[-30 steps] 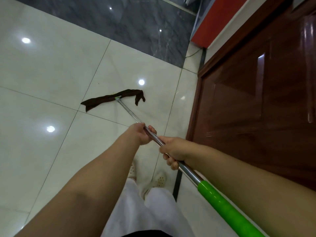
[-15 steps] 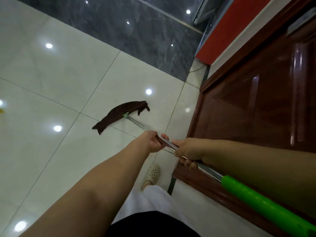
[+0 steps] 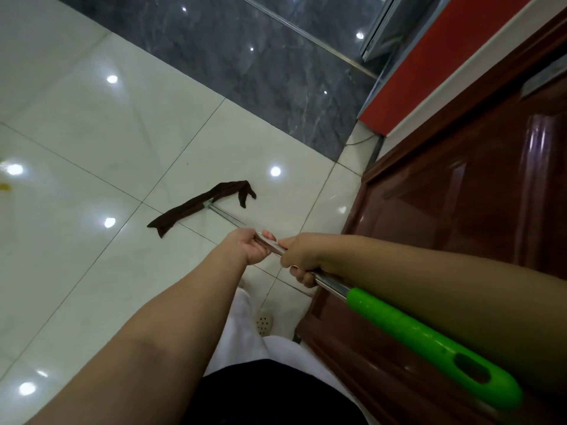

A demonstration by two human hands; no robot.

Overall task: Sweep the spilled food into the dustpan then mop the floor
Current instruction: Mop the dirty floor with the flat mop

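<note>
A mop with a dark brown cloth head (image 3: 199, 207) lies flat on the white floor tiles (image 3: 92, 142). Its steel pole (image 3: 227, 217) runs back toward me and ends in a green handle (image 3: 429, 342) at the lower right. My left hand (image 3: 250, 246) grips the pole further down, and my right hand (image 3: 302, 256) grips it just behind, close to the green part. A few small yellow bits of food (image 3: 5, 187) lie at the far left edge. No dustpan is in view.
A glossy brown wooden door (image 3: 460, 210) stands close on the right. Beyond it are a red panel (image 3: 429, 65) and dark grey marble flooring (image 3: 245, 56). My white trousers and a pale shoe (image 3: 264, 322) show below my hands.
The mop head has swung and shifted slightly over the tiles, with one cloth end curling. The view tilted up and left, so the yellow bits show at the left edge. Both hands kept their grip.
</note>
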